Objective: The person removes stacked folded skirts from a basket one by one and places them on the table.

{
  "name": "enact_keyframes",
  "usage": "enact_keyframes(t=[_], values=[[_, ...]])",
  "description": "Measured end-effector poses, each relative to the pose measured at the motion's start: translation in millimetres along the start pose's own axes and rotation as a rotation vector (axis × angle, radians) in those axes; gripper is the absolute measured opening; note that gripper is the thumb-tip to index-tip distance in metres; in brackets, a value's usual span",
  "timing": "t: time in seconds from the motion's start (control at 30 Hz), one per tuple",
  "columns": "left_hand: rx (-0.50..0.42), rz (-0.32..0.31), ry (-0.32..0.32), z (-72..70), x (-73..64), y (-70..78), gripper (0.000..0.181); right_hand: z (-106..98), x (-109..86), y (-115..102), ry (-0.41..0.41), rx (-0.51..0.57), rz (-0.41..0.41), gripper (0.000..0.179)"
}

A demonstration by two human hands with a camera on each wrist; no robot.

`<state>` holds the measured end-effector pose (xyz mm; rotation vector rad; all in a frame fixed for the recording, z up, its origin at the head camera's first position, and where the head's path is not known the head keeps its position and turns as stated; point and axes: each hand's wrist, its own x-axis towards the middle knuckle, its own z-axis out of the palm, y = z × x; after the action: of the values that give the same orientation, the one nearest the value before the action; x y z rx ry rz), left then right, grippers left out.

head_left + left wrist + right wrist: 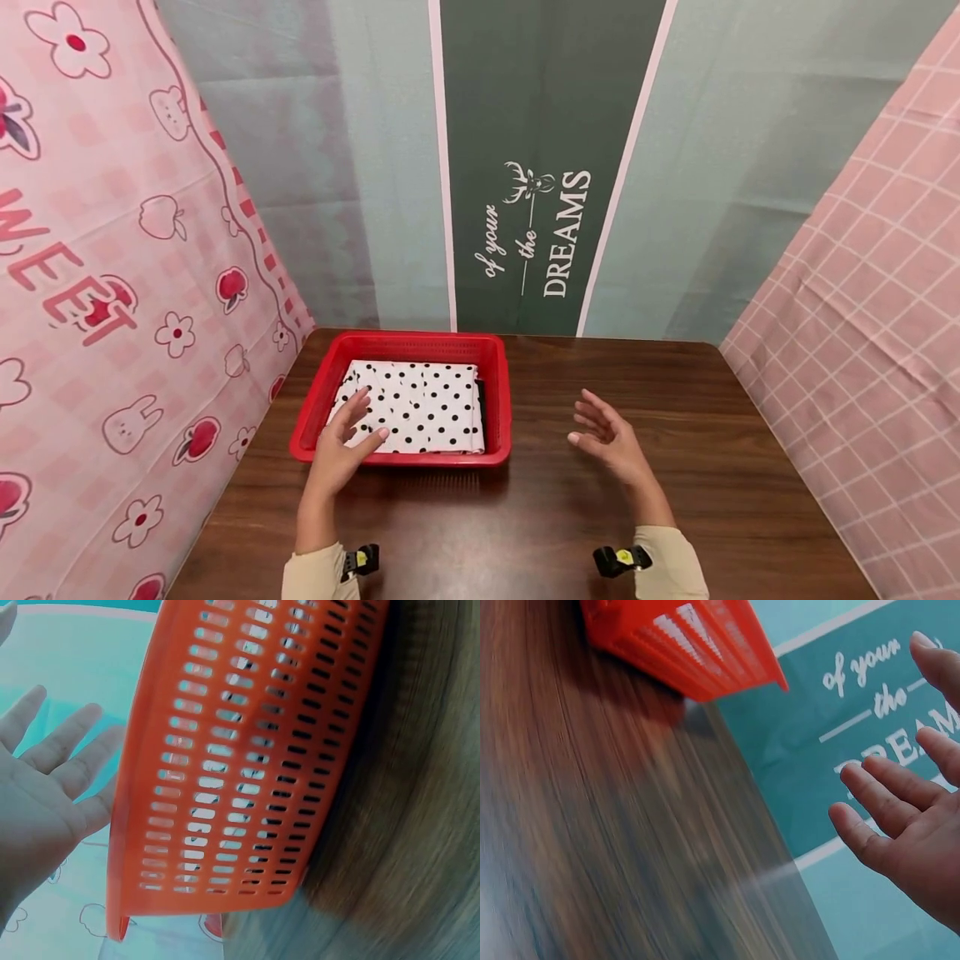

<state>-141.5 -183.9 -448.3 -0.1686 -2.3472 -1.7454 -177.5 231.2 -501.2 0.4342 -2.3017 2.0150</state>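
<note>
A red plastic basket [504, 400] with slotted sides stands at the back left of the wooden table. Inside it lies a folded white cloth with black dots [427, 404]; something dark shows beside the cloth's right edge. My left hand [337, 454] is over the basket's front left corner, fingers spread and holding nothing; the left wrist view has that hand [45, 787] close beside the basket's rim [124, 825], and whether they touch I cannot tell. To the right of the basket, my right hand [611, 442] hovers above the table with loosely bent fingers and nothing in it.
The dark brown wooden table [645, 383] extends to the right of the basket and in front of it. A green and grey-blue printed curtain [555, 100] hangs behind. Pink cloths line the left side [150, 275] and the right side [885, 275].
</note>
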Motion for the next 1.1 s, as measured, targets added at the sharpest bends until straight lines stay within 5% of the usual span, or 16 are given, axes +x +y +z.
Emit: enact_keyframes(t=[0.3,0.67,0.83,1.1], values=[[0.034,-0.053,-0.046,-15.0,9.1,-4.7,0.064,31,22.9,-5,-0.069,0.04,-0.042,0.062],[0.039,-0.064,-0.08,-31.4,29.3,-15.0,0.064,59,53.4,-52,-0.198,0.014,0.054,0.065],[0.085,-0.103,-0.094,-35.8,46.0,-35.2,0.07,69,69.0,-61,-0.247,0.047,0.112,0.065],[0.1,-0.161,-0.115,-39.0,59.0,-42.7,0.068,83,90.5,-58,-0.274,0.127,0.201,0.064]])
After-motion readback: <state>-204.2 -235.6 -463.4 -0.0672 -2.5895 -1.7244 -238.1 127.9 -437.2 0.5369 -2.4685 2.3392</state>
